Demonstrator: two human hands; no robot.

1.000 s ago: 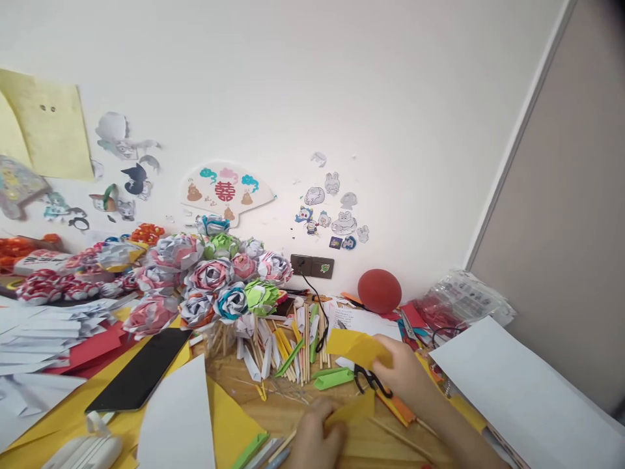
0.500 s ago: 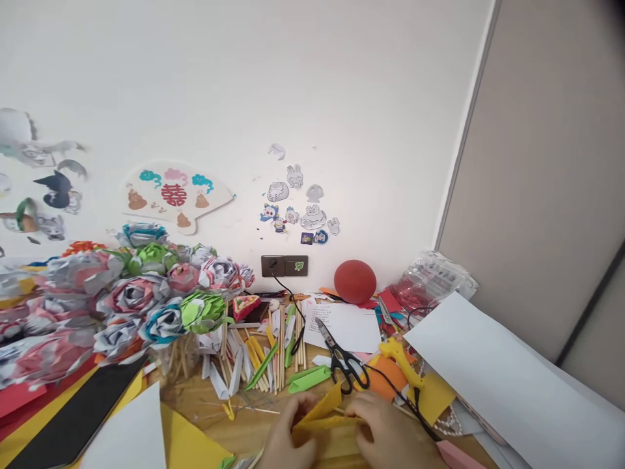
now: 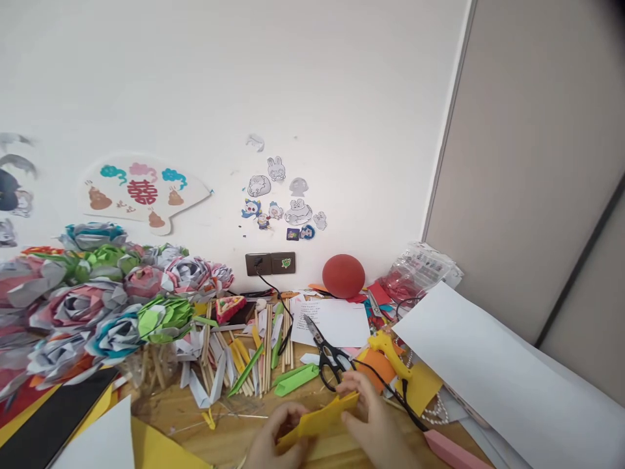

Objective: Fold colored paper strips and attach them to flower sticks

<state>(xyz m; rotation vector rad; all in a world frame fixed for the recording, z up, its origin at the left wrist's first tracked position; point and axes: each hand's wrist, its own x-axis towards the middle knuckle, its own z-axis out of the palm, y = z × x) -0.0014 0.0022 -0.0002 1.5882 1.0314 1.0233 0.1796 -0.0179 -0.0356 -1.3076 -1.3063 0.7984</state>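
The left hand (image 3: 274, 440) has its grip clamped on one end of a folded yellow paper (image 3: 325, 418), thumb on the near side; the right hand (image 3: 375, 423) pinches the other end between thumb and fingers. The paper is held between both hands above the wooden bench (image 3: 227, 438), near its front edge. Just beyond the right hand lie black-handled scissors (image 3: 327, 352), blades pointing away and to the left. Left of their handles is a green folded strip (image 3: 296, 380), with a spread of wooden sticks (image 3: 266, 358) farther left. A yellow tool (image 3: 390, 353) rests right of the scissors, near a stack of white sheets (image 3: 512, 371). Behind the scissors are a sheet with writing (image 3: 344, 324) and a red rounded object (image 3: 343, 276) near the wall. Paper flowers (image 3: 165, 319) crowd the left side, above a flat black slab (image 3: 63, 420).
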